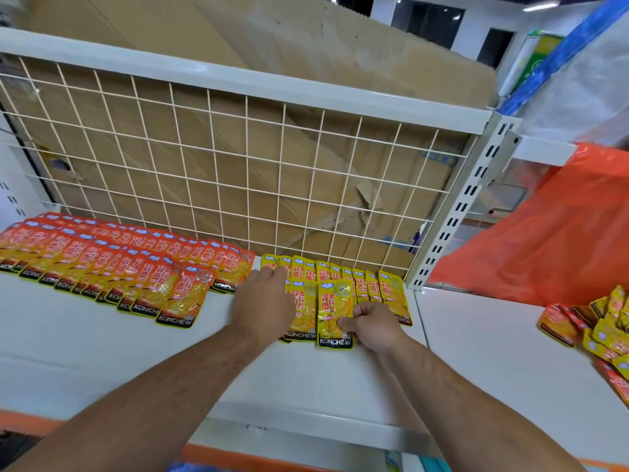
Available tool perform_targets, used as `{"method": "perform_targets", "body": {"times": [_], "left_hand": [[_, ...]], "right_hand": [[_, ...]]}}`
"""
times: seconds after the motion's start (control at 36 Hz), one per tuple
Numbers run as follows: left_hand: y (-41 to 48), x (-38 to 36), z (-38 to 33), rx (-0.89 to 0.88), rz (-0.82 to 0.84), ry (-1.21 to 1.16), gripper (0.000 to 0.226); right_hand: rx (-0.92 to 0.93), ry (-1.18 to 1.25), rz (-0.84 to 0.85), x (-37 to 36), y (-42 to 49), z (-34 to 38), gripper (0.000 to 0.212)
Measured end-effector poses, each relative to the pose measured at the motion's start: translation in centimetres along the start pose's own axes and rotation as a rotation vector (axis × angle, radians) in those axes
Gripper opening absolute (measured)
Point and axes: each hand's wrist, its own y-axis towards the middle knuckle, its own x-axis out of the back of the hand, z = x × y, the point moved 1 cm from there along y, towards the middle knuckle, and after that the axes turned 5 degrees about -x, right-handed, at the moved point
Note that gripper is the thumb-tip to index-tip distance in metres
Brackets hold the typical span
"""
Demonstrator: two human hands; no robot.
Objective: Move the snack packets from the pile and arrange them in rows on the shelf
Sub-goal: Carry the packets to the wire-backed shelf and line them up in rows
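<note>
Glossy yellow packet (335, 308) pinched by right hand (372, 323); left hand (263, 301) rests flat, open.

Cardboard (190, 155) behind wire grid (247, 172); orange bag (544, 240) right.

White shelf (102, 352) here: smooth painted metal with a soft sheen. Behind it, the wire grid (208, 158) is thin white coated wire. The slotted upright (457, 212) at the right is the same painted metal. Brown cardboard (306, 56) shows through and above the grid, matt, creased, torn ragged right of centre. On the left, orange packets (102, 260), glossy plastic film catching the light. In the middle, yellow packets (360, 281), same shiny film, and the front yellow packet (335, 301) looks crinkled. Far right, an orange bag (544, 233), thin wrinkled plastic with a dull sheen.
</note>
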Motion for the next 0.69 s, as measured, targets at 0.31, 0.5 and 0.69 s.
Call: {"method": "perform_targets", "body": {"times": [0.31,0.5,0.69], "left_hand": [[-0.4,0.8,1.7,-0.053,-0.06,0.002,0.051],[-0.6,1.0,1.7,-0.02,0.011,0.005,0.056],[-0.9,1.0,1.7,-0.041,0.021,0.015,0.055]], "right_hand": [[-0.009,-0.135,-0.003,-2.3,1.1,1.6,0.041],[0.002,-0.411,-0.086,-2.6,0.5,2.6,0.032],[-0.007,-0.523,-0.134,-3.1,-0.1,3.3,0.022]]}}
